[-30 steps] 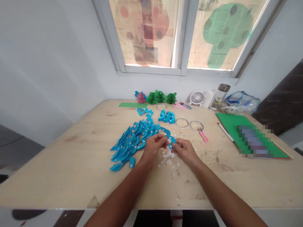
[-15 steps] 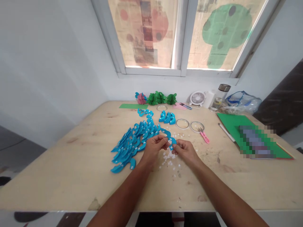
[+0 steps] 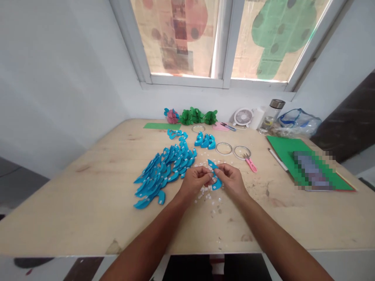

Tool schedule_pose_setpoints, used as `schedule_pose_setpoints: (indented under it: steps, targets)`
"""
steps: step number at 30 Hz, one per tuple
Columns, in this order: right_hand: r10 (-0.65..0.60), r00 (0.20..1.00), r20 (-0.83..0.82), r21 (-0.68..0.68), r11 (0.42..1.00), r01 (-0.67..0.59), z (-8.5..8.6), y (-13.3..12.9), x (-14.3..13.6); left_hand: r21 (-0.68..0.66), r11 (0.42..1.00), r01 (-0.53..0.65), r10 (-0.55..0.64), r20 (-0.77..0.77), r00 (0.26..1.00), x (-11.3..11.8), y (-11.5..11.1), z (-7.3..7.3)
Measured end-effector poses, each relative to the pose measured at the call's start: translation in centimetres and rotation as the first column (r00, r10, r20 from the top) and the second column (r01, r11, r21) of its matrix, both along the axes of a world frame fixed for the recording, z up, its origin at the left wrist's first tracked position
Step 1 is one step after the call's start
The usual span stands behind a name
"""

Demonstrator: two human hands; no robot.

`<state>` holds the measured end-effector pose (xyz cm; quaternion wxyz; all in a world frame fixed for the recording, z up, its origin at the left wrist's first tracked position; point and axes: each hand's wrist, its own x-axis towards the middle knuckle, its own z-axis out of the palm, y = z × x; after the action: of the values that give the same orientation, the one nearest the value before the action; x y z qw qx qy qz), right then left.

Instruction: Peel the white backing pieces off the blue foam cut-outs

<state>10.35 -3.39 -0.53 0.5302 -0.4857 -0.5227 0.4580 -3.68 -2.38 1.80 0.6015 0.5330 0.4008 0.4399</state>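
Observation:
A curved blue paper piece (image 3: pixel 217 184) with small white squares on it is held upright over the table between my two hands. My right hand (image 3: pixel 233 180) pinches its right side between thumb and fingers. The fingertips of my left hand (image 3: pixel 195 181) are closed against its left side, covering its middle. Beneath and around the hands lie many small white paper bits (image 3: pixel 208 197). To the left of my left hand spreads a large pile of similar blue paper pieces (image 3: pixel 164 168), also dotted with white squares.
Small stacked blue pieces (image 3: pixel 205 141), tape rings (image 3: pixel 224 148) and pink-handled snips (image 3: pixel 250 164) lie beyond my hands. Green paper pompoms (image 3: pixel 195 116), a small white fan (image 3: pixel 243 117) and a glass bottle (image 3: pixel 268 117) stand along the wall. Green card (image 3: pixel 285 150) lies at right.
The blue paper piece has been turned more upright, its pointed end now directed away from me. My right hand has shifted up along it. The whole view has tilted slightly down.

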Motion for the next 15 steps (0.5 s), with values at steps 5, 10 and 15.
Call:
schedule_pose_setpoints:
  steps: [5, 10, 15]
  targets:
    - [0.001, 1.0, -0.01, -0.004, 1.0, -0.001, -0.27, 0.04, 0.13, -0.029, 0.999, 0.039, -0.039, 0.005, 0.999, 0.06, 0.22, -0.3]
    - [-0.008, 0.999, 0.044, 0.02, 1.0, 0.007, -0.43, -0.01, 0.22, -0.067, 0.996, 0.054, -0.051, 0.044, 0.998, -0.09, 0.26, -0.3]
    - [-0.017, 0.995, 0.096, 0.041, 0.999, 0.013, -0.43, -0.04, 0.21, -0.105, 0.991, 0.086, -0.078, 0.082, 0.994, -0.22, 0.3, -0.63]
